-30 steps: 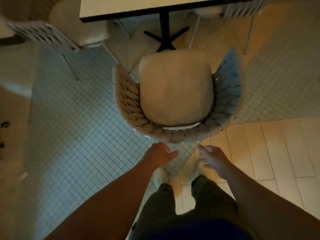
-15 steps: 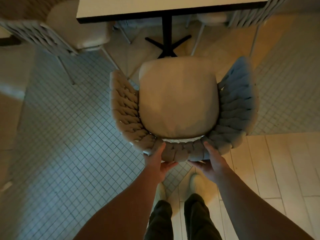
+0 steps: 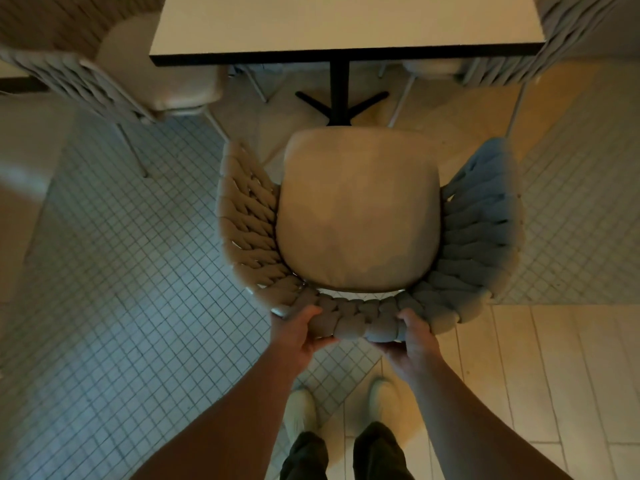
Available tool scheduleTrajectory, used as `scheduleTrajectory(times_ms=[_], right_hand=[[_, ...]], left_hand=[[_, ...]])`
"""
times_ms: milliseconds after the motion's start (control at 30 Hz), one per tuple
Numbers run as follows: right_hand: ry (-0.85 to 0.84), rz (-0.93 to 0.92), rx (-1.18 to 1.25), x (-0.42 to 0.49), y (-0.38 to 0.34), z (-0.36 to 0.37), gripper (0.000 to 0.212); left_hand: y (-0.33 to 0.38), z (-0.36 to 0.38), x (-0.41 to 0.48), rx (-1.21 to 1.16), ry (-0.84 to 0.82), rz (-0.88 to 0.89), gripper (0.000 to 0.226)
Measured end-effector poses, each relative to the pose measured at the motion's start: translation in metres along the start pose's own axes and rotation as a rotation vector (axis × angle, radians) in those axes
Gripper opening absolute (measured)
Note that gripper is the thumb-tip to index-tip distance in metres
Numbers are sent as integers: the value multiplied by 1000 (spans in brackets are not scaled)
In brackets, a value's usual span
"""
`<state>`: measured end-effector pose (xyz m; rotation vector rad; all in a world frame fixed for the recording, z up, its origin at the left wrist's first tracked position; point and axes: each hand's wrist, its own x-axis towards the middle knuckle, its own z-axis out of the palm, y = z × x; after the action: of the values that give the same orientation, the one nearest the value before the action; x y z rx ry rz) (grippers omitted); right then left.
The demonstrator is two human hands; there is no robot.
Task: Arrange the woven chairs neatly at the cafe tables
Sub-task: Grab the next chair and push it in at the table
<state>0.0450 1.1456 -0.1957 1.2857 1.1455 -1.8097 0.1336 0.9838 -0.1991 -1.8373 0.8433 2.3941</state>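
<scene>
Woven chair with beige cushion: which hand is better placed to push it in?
Barely the right hand: it and the left hand grip the cushioned woven chair evenly at its back rim, but the chair sits slightly right of the black table post, so may need nudging left.

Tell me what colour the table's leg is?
The table leg is black, clearest in the head view.

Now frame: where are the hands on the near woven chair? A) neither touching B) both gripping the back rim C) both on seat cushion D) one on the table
B: left hand and right hand each curl round the back rim of the woven chair, thumbs on top.
</scene>
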Motion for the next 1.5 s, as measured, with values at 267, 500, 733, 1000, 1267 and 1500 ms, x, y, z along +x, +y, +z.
scheduleTrajectory(times_ms=[267,500,733,1000,1267,1500], right_hand=[[-1,19,-54,16,-39,23,20],[-35,-22,-66,27,-64,59,31],[-1,-26,-125,42,-87,84,18],[-41,-38,-114,34,-109,71,48],[201,-276,-209,32,-185,80,60],[375,-484,-415,53,-191,85,53]], left_hand=[[15,30,19,-43,-29,-4,52],[44,61,34,-39,-40,-15,49],[63,81,55,-51,-43,-7,48],[59,89,49,-42,-36,0,62],[124,57,56,-26,150,224,66],[139,60,74,31,309,365,57]])
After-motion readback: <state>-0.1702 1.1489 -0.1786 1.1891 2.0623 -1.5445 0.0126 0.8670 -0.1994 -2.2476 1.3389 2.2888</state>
